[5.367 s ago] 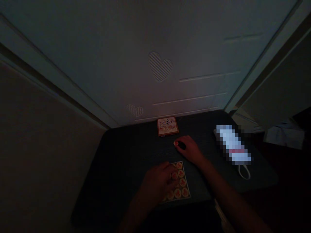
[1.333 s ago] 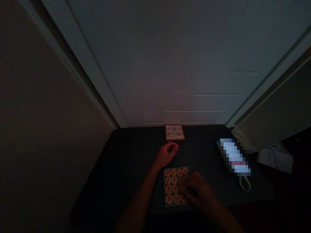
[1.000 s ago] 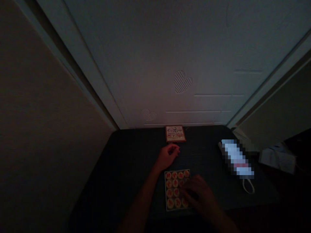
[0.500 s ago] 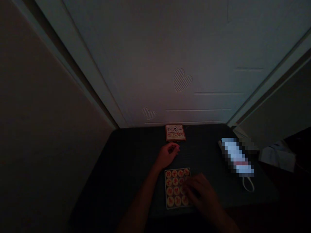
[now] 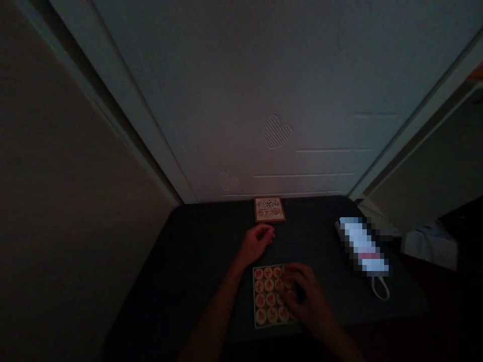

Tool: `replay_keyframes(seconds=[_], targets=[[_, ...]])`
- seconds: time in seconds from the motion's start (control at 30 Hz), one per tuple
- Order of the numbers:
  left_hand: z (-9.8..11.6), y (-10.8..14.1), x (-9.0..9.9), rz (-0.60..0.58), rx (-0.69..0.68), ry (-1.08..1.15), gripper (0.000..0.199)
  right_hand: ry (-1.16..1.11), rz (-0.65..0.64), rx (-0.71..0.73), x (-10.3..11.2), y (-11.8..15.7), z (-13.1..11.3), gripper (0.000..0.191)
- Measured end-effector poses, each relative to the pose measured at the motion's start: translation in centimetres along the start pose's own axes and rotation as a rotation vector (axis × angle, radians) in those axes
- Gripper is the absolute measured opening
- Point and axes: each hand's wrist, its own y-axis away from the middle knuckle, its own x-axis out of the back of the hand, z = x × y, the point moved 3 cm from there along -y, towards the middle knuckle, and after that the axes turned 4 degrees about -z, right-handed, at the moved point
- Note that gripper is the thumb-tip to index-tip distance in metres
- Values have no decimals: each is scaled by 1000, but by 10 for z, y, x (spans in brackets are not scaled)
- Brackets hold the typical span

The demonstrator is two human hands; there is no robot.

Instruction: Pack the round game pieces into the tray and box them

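Note:
A shallow square tray (image 5: pixel 254 301) with a pale rim lies near the table's front edge. Rows of round Chinese chess pieces (image 5: pixel 270 300) with red characters fill its visible part. Over the tray's right side is my right hand (image 5: pixel 309 299), thumb and fingers apart, covering some pieces; I see nothing held in it. My left hand (image 5: pixel 255 245) rests on the table behind the tray, its fingers curled toward the thumb with nothing visible in them. Just beyond it lies a flat box lid (image 5: pixel 269 209) with printed characters and a reddish border.
The dark table (image 5: pixel 204 241) stands against a pale panel (image 5: pixel 234 120) with raised hearts. To the right lies a lit, pixelated phone-like device (image 5: pixel 364 247) with a white loop (image 5: pixel 381 289). Pale papers (image 5: pixel 430 244) are beyond the table's right edge. The light is dim.
My right hand's thumb and fingers have spread apart over the tray, where they were close together before. My left hand keeps its pose. The whole view has shifted slightly.

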Motion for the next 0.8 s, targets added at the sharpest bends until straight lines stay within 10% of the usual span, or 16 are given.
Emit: replay_keyframes(seconds=[0.27, 0.5, 0.8], targets=[[38, 72, 19, 63, -4, -187, 24, -21, 46, 41, 5, 5, 12, 18], [36, 163, 11, -29, 9, -496, 71, -18, 37, 75, 10, 14, 18, 34], [20, 180, 9, -98, 56, -617, 114, -43, -57, 49, 6, -3, 18, 51]])
